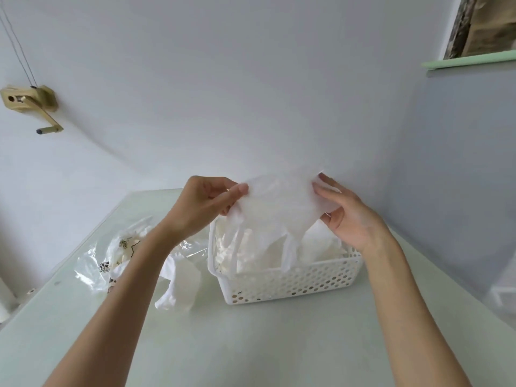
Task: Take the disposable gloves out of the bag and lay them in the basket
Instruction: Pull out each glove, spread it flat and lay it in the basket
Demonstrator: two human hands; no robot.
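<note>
Glove [279,202]: spread above basket [293,280], pinched at both edges by left hand [206,202] and right hand [346,213]. Lower flat, release together. Bag [117,258] lies left on bench [251,344].

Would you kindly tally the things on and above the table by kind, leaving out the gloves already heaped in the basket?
Baskets: 1, white basket
Bags: 1, clear bag
Gloves held up: 1, held glove, gripped by left hand and right hand
Gloves loose on table: 1 clump, loose gloves, number unclear
Total: 4
</note>
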